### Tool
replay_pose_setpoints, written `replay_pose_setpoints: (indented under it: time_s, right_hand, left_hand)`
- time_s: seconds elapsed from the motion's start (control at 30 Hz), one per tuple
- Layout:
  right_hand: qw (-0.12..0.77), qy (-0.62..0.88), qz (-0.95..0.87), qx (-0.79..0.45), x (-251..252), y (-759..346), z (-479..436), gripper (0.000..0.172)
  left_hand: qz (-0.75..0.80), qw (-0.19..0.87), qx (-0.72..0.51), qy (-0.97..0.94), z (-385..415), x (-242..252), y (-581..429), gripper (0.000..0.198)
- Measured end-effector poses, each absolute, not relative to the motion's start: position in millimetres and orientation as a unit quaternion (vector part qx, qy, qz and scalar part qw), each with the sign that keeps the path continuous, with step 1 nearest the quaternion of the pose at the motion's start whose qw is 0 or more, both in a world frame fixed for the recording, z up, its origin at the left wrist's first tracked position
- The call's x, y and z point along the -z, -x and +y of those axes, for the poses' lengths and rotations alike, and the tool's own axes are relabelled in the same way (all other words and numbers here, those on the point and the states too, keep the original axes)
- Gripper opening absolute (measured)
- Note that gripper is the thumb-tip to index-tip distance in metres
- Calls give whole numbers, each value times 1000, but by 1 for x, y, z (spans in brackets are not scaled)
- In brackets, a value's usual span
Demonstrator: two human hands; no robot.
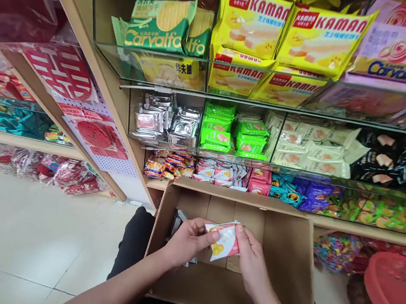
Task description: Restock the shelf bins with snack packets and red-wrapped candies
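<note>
Between my two hands is a small white and pink snack packet (pixel 225 240) with a yellow picture on it. My left hand (pixel 190 240) pinches its left side, thumb on top. The fingers of my right hand (pixel 251 256) close on its right edge. Both hands are over an open cardboard box (pixel 287 254) that stands in front of the shelves. Inside the box, on the left, a few more packets show, partly hidden by my left hand and forearm.
Glass-fronted shelves hold yellow wafer packs (pixel 251 22), green packets (pixel 217 128), silver packets (pixel 149 120) and white and pink packets (pixel 219 172). A red plastic basket (pixel 393 293) stands at the right on the floor. Bagged red goods (pixel 78 172) lie along the left shelf's bottom.
</note>
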State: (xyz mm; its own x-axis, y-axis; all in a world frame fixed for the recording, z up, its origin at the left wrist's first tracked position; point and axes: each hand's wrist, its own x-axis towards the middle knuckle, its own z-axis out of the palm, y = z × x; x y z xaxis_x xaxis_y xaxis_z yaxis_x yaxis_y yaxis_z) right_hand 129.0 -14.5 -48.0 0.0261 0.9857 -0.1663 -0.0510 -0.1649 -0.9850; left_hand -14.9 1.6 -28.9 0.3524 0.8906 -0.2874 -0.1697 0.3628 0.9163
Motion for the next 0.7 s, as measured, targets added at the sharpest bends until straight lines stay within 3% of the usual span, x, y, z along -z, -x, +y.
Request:
replay_pose_setpoints:
  time_s: [0.1, 0.27, 0.4, 0.53, 0.7]
  right_hand:
    - [454, 553, -448, -536, 46, -130, -13, 41]
    - [331, 559, -596, -472, 38, -138, -14, 41]
    - [423, 546, -521, -501, 42, -131, -19, 32]
    - [512, 501, -442, -540, 49, -121, -27, 53]
    - [446, 523, -539, -487, 44, -129, -25, 29]
  left_hand:
    - [439, 711, -382, -395, 1, 26, 19, 38]
    - [377, 750, -313, -445, -2, 23, 21, 41]
    - [395, 720, -382, -423, -2, 22, 14, 34]
    - [431, 689, -459, -359, 1, 21, 7, 33]
    - [438, 674, -444, -397, 9, 18, 8, 35]
